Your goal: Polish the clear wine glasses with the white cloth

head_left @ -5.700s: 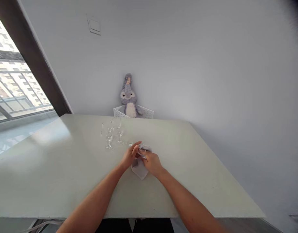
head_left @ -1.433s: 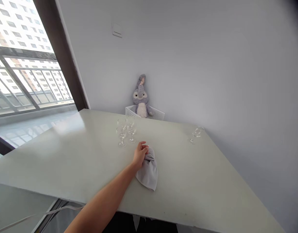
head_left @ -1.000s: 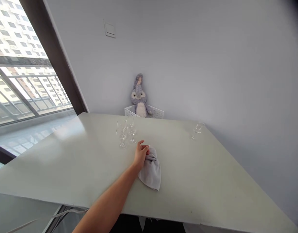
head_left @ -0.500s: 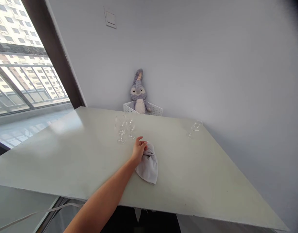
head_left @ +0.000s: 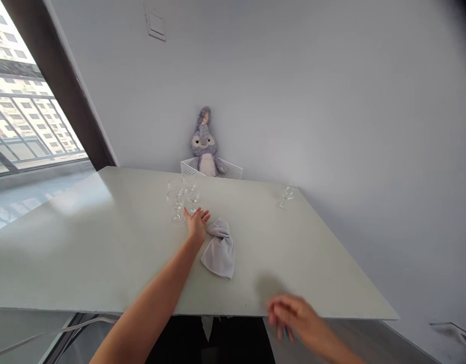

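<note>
A crumpled light grey cloth [head_left: 220, 253] lies near the middle of the table. Just to its left, my left hand [head_left: 196, 222] is open with fingers spread, holding nothing, close in front of several clear stemmed glasses [head_left: 176, 199] standing in a group. Over the table's front edge is my right hand [head_left: 291, 316], blurred, its fingers curled and partly apart; nothing shows in it. Toward the back right, a single clear glass [head_left: 288, 193] lies tilted on its side.
The pale table [head_left: 103, 253] meets a grey wall behind. A plush toy [head_left: 204, 144] sits in a white perforated basket [head_left: 233, 171] at the table's back edge. A window is at the far left, and a white cable [head_left: 58, 331] hangs below the front left edge.
My left hand has let go of the cloth, opened and moved left toward the glasses. My right hand has come into view at the lower right. The camera view has shifted slightly right.
</note>
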`<state>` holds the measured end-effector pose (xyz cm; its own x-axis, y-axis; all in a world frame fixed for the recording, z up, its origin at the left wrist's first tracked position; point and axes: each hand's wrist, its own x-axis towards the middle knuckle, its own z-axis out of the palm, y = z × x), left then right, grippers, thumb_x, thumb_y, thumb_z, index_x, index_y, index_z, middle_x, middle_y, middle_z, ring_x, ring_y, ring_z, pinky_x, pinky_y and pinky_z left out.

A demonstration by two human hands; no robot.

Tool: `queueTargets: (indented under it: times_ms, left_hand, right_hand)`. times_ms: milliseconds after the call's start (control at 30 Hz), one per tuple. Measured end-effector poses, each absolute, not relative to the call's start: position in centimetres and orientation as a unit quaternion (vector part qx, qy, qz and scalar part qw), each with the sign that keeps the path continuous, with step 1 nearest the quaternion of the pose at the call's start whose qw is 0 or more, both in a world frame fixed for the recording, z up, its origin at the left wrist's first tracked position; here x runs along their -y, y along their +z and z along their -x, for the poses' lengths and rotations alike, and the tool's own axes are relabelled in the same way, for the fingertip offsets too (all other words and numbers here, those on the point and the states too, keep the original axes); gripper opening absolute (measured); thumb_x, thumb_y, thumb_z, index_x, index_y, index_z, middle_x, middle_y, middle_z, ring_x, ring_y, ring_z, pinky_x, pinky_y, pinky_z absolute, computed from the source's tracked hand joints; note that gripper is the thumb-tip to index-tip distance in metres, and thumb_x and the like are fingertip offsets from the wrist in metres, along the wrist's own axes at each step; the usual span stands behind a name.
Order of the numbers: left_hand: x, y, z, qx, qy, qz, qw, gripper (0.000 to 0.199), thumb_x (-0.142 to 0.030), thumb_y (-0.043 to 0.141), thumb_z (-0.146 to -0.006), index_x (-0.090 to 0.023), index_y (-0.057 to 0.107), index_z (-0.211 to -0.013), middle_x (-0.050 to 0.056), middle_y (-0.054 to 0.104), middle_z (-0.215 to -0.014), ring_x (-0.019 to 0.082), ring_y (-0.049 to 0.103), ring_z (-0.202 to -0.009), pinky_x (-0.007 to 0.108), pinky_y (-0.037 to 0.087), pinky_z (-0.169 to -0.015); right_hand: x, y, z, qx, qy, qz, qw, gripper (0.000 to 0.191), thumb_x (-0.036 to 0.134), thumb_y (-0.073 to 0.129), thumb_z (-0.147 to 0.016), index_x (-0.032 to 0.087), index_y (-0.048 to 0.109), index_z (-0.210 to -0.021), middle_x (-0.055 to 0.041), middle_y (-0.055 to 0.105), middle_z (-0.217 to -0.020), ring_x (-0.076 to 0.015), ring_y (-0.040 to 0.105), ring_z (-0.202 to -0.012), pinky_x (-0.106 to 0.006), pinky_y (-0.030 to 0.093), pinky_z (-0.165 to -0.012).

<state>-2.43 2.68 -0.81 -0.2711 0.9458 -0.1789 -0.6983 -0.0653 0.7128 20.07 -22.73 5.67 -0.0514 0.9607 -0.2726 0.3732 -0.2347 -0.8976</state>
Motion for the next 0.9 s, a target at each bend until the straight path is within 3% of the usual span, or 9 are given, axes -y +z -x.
queueTargets:
  times_ms: [100,200,300,433,533,633,700,800,900]
  left_hand:
    - [-3.6,-0.6,2.5,-0.357,0.702,-0.127,0.603,0.090,-0.007,0.054,-0.073,-0.044,-0.004,-0.131,0.003,0.049,-0.104,0.012,0.061,-0.078,0.027,0.051,-0.071]
    - [-4.6,-0.4,2.4,-0.354,0.701,-0.109,0.610,0.090,-0.004,0.048,-0.074,-0.043,-0.009,-0.131,0.005,0.048,-0.106,0.012,0.062,-0.080,0.026,0.051,-0.071]
    - [-5.4,-0.2,2.4,-0.338,0.704,-0.100,0.617,0.087,-0.002,0.044,-0.074,-0.042,-0.009,-0.130,0.006,0.047,-0.108,0.011,0.061,-0.083,0.025,0.051,-0.070]
    - [-5.7,0.2,3.0,-0.296,0.707,-0.106,0.633,0.076,-0.001,0.043,-0.074,-0.039,0.007,-0.129,0.005,0.050,-0.106,0.011,0.060,-0.089,0.026,0.051,-0.074]
    - [-5.6,0.7,3.6,-0.264,0.707,-0.114,0.646,0.056,-0.004,0.046,-0.074,-0.031,0.028,-0.120,0.005,0.053,-0.101,0.013,0.059,-0.095,0.028,0.049,-0.079]
    - [-5.5,1.4,3.8,-0.239,0.707,-0.121,0.655,0.031,-0.012,0.052,-0.076,-0.025,0.042,-0.102,0.005,0.056,-0.099,0.014,0.058,-0.097,0.030,0.048,-0.083]
    - [-5.5,2.0,3.6,-0.221,0.702,-0.116,0.667,0.019,-0.021,0.055,-0.078,-0.022,0.044,-0.094,0.006,0.056,-0.100,0.015,0.057,-0.099,0.029,0.048,-0.083]
    - [-5.3,2.7,2.8,-0.207,0.690,-0.116,0.684,0.022,-0.037,0.054,-0.079,-0.020,0.046,-0.091,0.009,0.056,-0.102,0.016,0.056,-0.101,0.028,0.049,-0.081]
    - [-4.5,2.6,1.5,-0.214,0.667,-0.173,0.693,0.027,-0.041,0.055,-0.078,-0.020,0.048,-0.094,0.009,0.058,-0.102,0.017,0.056,-0.102,0.026,0.048,-0.081]
  right_hand:
    - [15.6,5.7,-19.5,0.600,0.450,0.581,0.317,0.029,0.044,0.043,-0.083,0.021,0.062,-0.084,-0.0036,0.061,-0.074,-0.0134,0.054,-0.054,-0.027,0.040,-0.049]
    - [9.4,5.2,-17.0,0.658,0.337,0.587,0.330,0.032,0.046,0.044,-0.080,0.021,0.062,-0.090,-0.0025,0.060,-0.075,-0.0138,0.054,-0.057,-0.027,0.039,-0.056]
    - [5.4,3.9,-13.9,0.702,0.245,0.617,0.257,0.038,0.049,0.052,-0.073,0.020,0.061,-0.096,-0.0060,0.060,-0.089,-0.0166,0.055,-0.069,-0.027,0.037,-0.061]
    - [2.4,1.7,-11.4,0.707,0.230,0.632,0.217,0.027,0.047,0.061,-0.066,0.020,0.060,-0.069,-0.0028,0.058,-0.072,-0.0170,0.053,-0.068,-0.025,0.032,-0.058]
    - [1.0,0.3,-11.3,0.647,0.336,0.611,0.307,0.024,0.039,0.064,-0.063,0.018,0.054,-0.058,0.0030,0.050,-0.055,-0.0113,0.046,-0.055,-0.022,0.030,-0.051]
    - [0.2,-0.3,-12.2,0.484,0.531,0.526,0.455,0.024,0.038,0.065,-0.062,0.017,0.054,-0.065,0.0058,0.046,-0.051,-0.0082,0.040,-0.045,-0.020,0.029,-0.042]
    - [0.0,-0.3,-13.1,0.387,0.603,0.476,0.510,0.026,0.039,0.066,-0.061,0.018,0.054,-0.072,0.0057,0.049,-0.053,-0.0080,0.041,-0.043,-0.020,0.030,-0.039]
    - [0.0,0.0,-14.2,0.345,0.614,0.455,0.545,0.026,0.039,0.065,-0.062,0.019,0.052,-0.072,0.0053,0.052,-0.057,-0.0087,0.045,-0.046,-0.020,0.035,-0.039]
    - [0.0,0.4,-15.0,0.297,0.615,0.431,0.589,0.025,0.039,0.065,-0.062,0.020,0.050,-0.066,0.0056,0.050,-0.053,-0.0092,0.044,-0.044,-0.021,0.035,-0.039]
